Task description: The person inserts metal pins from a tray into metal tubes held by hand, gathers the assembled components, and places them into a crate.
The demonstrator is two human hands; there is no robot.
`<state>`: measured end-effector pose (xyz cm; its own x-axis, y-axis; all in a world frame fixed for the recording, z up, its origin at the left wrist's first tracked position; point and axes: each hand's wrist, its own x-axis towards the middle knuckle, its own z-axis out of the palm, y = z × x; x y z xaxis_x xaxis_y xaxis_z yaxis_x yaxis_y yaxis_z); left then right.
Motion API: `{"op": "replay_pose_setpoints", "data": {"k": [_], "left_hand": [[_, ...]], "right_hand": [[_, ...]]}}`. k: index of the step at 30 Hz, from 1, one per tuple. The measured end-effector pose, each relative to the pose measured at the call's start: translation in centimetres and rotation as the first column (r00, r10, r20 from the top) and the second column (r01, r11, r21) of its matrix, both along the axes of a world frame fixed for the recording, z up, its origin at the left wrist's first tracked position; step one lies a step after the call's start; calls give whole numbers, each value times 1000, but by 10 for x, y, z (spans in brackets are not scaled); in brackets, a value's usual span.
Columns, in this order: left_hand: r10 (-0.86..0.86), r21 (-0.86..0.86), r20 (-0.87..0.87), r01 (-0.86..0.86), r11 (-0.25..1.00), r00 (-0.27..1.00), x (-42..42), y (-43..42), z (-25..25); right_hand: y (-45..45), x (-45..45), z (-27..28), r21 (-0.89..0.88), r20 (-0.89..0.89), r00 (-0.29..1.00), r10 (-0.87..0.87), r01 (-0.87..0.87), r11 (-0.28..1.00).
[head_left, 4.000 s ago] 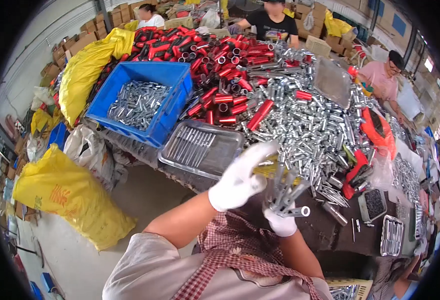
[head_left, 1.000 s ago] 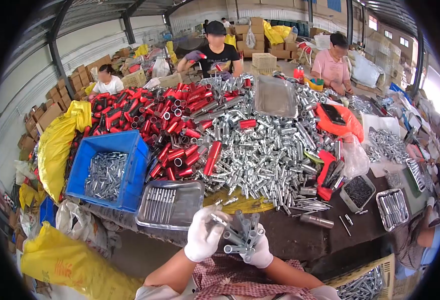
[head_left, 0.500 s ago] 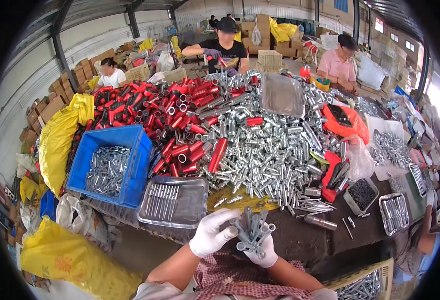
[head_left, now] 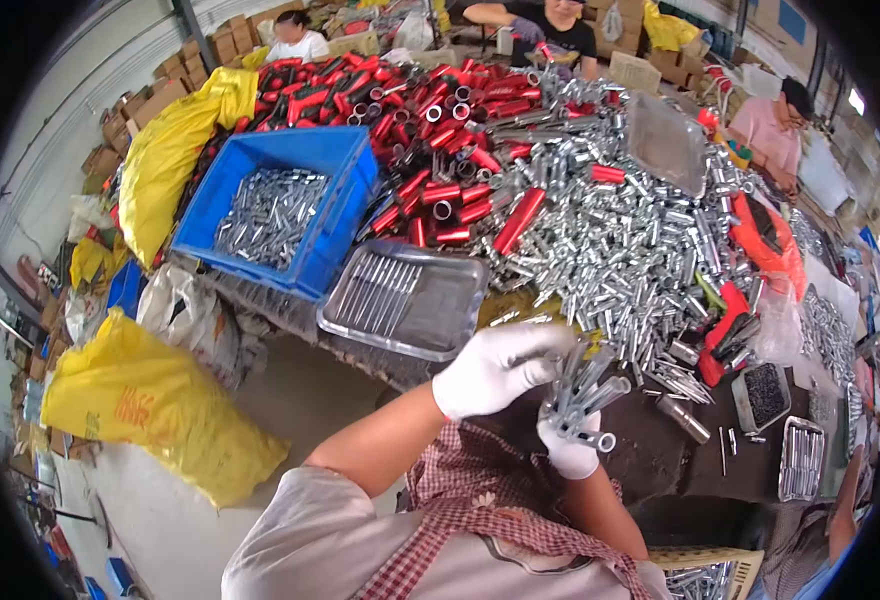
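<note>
My right hand (head_left: 570,452), in a white glove, is closed round a bundle of grey metal tubes (head_left: 588,395) that fan upward and outward. Just left of the bundle is my left hand (head_left: 495,372), also gloved. Its fingers stretch toward the tubes with the thumb apart; the fingertips are blurred, and contact with a tube is unclear. Beyond my left hand, a clear plastic tray (head_left: 472,310) holds a row of thin metal rods (head_left: 378,290). A large heap of silver metal pieces (head_left: 580,250) lies past both hands.
A blue crate (head_left: 348,215) with small metal parts stands at the left. Red tubes and handles (head_left: 445,195) are heaped behind it. A black-filled container (head_left: 760,395) and a tray of metal parts (head_left: 802,460) sit right. Several people work around the table.
The view has tilted down and turned left, so the table contents appear shifted right and up. The tube bundle stays in my right hand; my left hand remains beside it.
</note>
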<state>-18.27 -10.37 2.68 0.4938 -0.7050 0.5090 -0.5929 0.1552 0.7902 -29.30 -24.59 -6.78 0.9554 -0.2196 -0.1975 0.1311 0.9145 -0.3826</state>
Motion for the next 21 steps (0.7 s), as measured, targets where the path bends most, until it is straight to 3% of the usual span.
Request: {"op": "replay_pose_setpoints", "data": {"k": [1,2,4,5,6,7,9,10,11,12,14,15,16,18,20,21], "left_hand": [[22,-107,-106,-33,994,994,2,6,0],[31,-210,-208,-75,975,978,7,14,1],[191,-321,-481,-374,870,856,31,33,1],[561,-129,-199,-589,798,804,55,52,1],[782,-19,160,-790,613,603,79,71,-2],[822,21,123,-830,558,556,94,84,-4],[880,102,157,-894,436,447,112,98,-13],[892,132,228,-920,368,389,120,100,-17],[848,212,332,-909,359,413,124,100,-21],[789,275,403,-884,378,463,132,100,-34],[663,561,523,-802,206,536,123,78,-32],[610,634,537,-756,164,583,126,70,-38],[611,610,581,-785,111,538,132,64,-51],[492,609,659,-787,94,568,140,56,-57],[491,666,650,-746,0,581,150,49,-58],[454,688,650,-726,-11,609,153,47,-59]], "right_hand": [[-2,-2,-7,-543,45,996,-71,84,836],[-4,-3,-14,-905,127,987,-100,156,396],[-6,-3,-20,-882,111,990,-87,139,450],[-7,-3,-21,-880,99,993,-58,114,462],[-8,-4,-21,-876,86,996,-29,90,474],[-6,-6,-20,-818,127,991,-30,122,563],[-7,-7,-24,-850,116,993,-24,111,516],[-8,-6,-24,-881,107,994,-16,102,462],[-7,-8,-4,-937,109,994,21,96,336],[-5,-7,4,-936,110,994,3,102,338],[-2,-7,14,-895,127,991,44,95,435],[-3,-7,17,-901,130,990,56,95,424],[-2,-7,29,-938,155,986,60,127,324],[-2,-8,35,-936,219,974,51,195,293],[-1,-9,36,-889,213,974,76,160,430],[5,-8,40,-715,186,982,-18,148,683]]}}
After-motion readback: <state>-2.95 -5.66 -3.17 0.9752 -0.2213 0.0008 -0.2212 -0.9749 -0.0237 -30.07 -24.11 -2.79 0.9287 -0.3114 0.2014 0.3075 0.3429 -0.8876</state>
